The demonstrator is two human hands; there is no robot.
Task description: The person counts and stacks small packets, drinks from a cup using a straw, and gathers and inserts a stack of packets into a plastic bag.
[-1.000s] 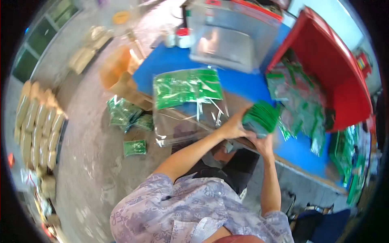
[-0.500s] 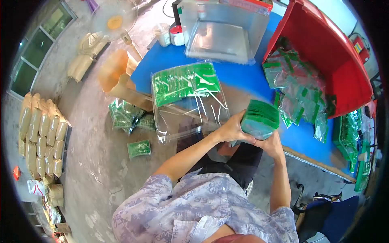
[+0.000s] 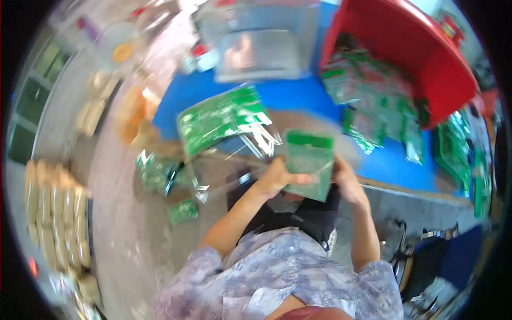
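Note:
Between my hands is a stack of clear plastic packets with green top bands [image 3: 310, 160], its broad face turned up toward me. My left hand [image 3: 276, 178] grips the left side, thumb laid across the front. On the opposite edge my right hand [image 3: 346, 182] is closed on the stack, its fingers partly hidden behind it. Left of the hands lies a large clear bag [image 3: 221, 120] packed with green-banded packets, its loose open end hanging over the table edge. The picture is blurred by motion.
A red bin [image 3: 394, 58] lies tipped on the blue table [image 3: 298, 98], with loose green-banded packets [image 3: 373, 101] spilling out. A clear plastic box [image 3: 261, 48] stands at the back. Green packs [image 3: 183, 211] lie on the floor at left; a chair [image 3: 442, 261] is at lower right.
The stack has turned from showing its fanned green top edges to showing its flat face, and moved slightly left in the picture. Both hands stay on it. The whole view has shifted.

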